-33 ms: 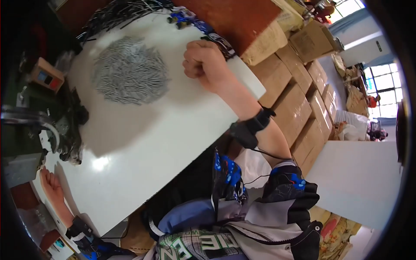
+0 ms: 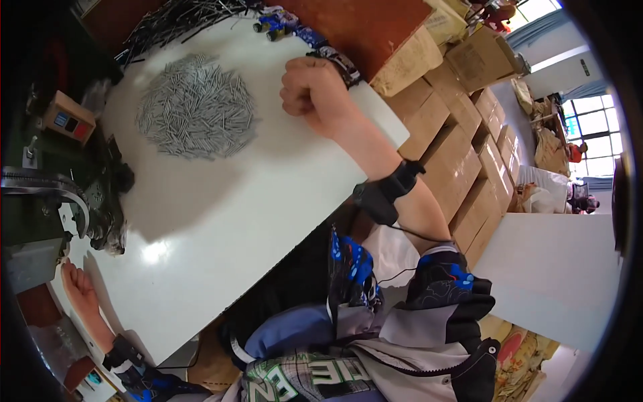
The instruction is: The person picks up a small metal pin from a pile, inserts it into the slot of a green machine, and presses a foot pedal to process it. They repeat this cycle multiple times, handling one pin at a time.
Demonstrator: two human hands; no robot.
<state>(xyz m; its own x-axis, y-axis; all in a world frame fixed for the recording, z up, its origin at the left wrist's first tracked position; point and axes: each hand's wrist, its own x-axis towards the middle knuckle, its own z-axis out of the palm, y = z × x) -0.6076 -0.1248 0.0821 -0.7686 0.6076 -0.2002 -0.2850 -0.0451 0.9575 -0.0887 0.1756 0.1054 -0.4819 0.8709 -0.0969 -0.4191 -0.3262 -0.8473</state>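
A wide pile of short grey metal pins or nails (image 2: 197, 107) lies on the white tabletop (image 2: 221, 221). To the right of the pile, over the far right part of the table, my right hand (image 2: 311, 90) is closed in a fist; whatever may be inside it is hidden. My left hand (image 2: 80, 288) is at the table's left end, its fingers curled in beside a dark green machine (image 2: 27, 228). A curved metal feed track (image 2: 50, 181) on the machine bends down just above that hand. Whether the left fingers hold anything cannot be seen.
Thin black strips (image 2: 174, 23) are heaped along the far edge. Blue and dark bundled items (image 2: 288, 25) lie beyond my right hand. A small control box (image 2: 69, 117) is fixed to the machine. Stacked cardboard boxes (image 2: 455, 161) stand right of the table.
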